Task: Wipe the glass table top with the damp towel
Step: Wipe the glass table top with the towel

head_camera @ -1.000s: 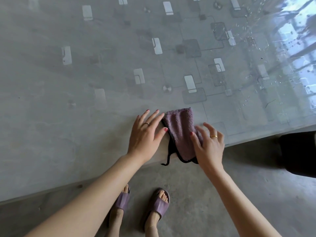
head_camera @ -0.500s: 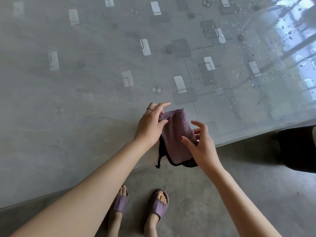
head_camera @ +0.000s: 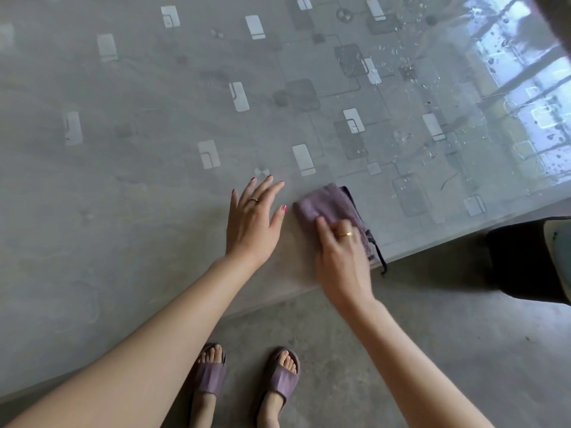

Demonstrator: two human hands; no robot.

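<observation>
Standing at near edge of glass surface (head_camera: 129,186), looking down over both forearms.

Right hand (head_camera: 340,251): lying on top of purple towel (head_camera: 330,202), pressing it down onto the glass close to the near edge. Index finger reaching forward across the cloth; other fingers blurred, so cannot tell whether curling round the cloth or lying straight on it. Gold ring (head_camera: 346,234) showing on one finger.

Towel: lying bunched on the surface, dark trim (head_camera: 375,245) trailing along its right side and hanging just past the table edge. Far part of towel sticking out beyond the fingertips.

Left hand (head_camera: 253,220): resting flat on the glass just left of the towel, fingers straight and spread, holding nothing. Thumb tip ending just beside the towel's left edge; contact not discernible. Ring (head_camera: 254,199) showing on one finger.

Surface: carrying printed pale and dark rounded rectangles under the glass. Water droplets (head_camera: 401,57) sitting scattered across far right part, well apart from the towel. Window reflection (head_camera: 525,81) glaring at the upper right corner.

Below: feet in purple slippers (head_camera: 278,381) standing on grey concrete floor (head_camera: 432,319). Dark object (head_camera: 525,257) sitting at right beside the table edge, not identifiable.
</observation>
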